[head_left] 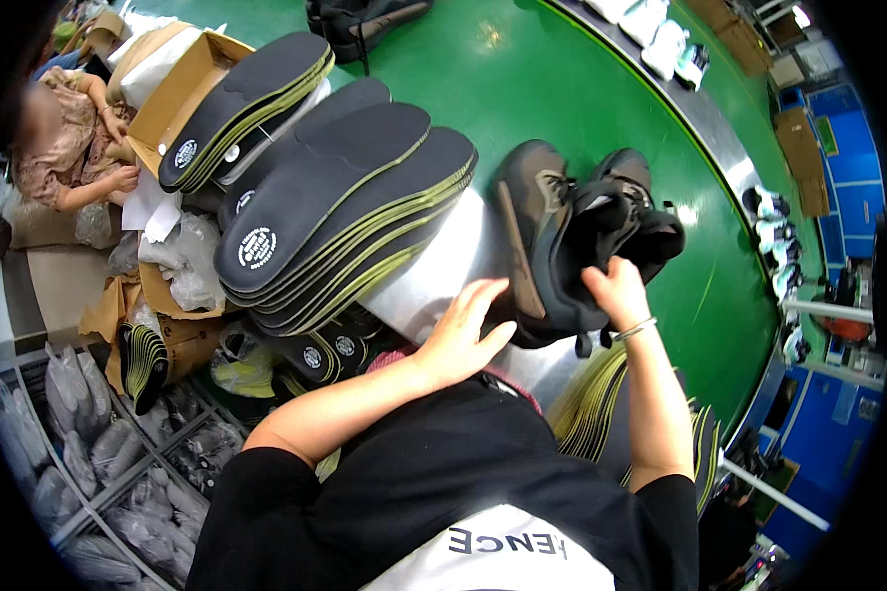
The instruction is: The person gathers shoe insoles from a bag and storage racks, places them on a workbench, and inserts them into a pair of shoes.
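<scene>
A pair of brown-and-black shoes lies ahead of me at the metal table's edge. The nearer shoe [535,212] is tilted, its sole side to the left and its dark collar toward me. My right hand [618,295] has its fingers closed on that shoe's black heel collar; part of the grip is hidden. The other shoe [625,175] lies just beyond, on the right. My left hand [466,335] is open, thumb apart, fingertips close to the nearer shoe's heel; whether they touch I cannot tell. Left of it are stacked black insoles [335,197] with yellow-green edges.
More insoles [591,404] stand by my right forearm. A cardboard box [172,103] and crumpled plastic bags [189,258] are at left, near a seated person [69,148]. Wrapped items fill a divided rack [99,433] at lower left. Shoes line a curved conveyor [705,123] beyond the green surface.
</scene>
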### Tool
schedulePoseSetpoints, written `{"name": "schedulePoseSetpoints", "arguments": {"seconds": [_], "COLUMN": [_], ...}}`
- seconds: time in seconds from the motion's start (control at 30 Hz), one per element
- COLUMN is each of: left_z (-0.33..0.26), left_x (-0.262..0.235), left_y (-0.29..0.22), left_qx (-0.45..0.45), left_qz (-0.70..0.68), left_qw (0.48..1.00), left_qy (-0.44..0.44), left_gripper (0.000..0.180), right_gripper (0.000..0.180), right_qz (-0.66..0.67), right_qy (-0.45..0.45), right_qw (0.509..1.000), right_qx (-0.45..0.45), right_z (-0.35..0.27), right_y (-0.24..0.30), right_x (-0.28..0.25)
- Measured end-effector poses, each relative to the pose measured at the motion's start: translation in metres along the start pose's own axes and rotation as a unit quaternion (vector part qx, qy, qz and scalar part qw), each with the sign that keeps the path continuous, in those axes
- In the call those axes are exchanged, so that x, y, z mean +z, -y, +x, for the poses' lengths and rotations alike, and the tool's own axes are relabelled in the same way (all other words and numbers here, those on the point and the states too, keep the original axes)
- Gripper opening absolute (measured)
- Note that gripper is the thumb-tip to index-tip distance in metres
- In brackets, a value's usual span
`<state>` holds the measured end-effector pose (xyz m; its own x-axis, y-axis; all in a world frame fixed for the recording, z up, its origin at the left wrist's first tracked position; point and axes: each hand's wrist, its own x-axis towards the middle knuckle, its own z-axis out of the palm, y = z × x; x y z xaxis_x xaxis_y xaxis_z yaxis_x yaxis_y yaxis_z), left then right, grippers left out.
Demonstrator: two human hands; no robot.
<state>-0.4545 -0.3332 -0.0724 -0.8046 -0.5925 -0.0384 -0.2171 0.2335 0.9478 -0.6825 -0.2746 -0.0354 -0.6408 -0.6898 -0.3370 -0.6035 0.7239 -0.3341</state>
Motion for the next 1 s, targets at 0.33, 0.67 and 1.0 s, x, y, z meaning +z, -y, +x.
{"name": "schedulePoseSetpoints", "arguments": {"seconds": [0.33,0.67,1.0], "left_z": [0.0,-0.038,-0.09], "left_x": [-0.044,-0.124,-0.107], "left_y": [-0.069,-0.2,-0.227], "left_qx": [0.006,0.449,0.365], "left_qz": [-0.163,-0.054,0.018], "left_qw": [0.981,0.849,0.897], "left_qy": [-0.102,-0.272,-0.248], "left_gripper": [0.028,0.031,0.039], "right_gripper": [0.038,0.033,0.026], "right_qz": [0.313,0.505,0.479], "right_qy": [-0.127,-0.073,-0.201], "right_qw": [0.919,0.659,0.636], "right_qx": [-0.203,-0.553,-0.57], "right_z": [0.057,-0.151,-0.178], "right_y": [0.032,0.086,0.028], "right_x": [-0.098,-0.161,-0.136]}}
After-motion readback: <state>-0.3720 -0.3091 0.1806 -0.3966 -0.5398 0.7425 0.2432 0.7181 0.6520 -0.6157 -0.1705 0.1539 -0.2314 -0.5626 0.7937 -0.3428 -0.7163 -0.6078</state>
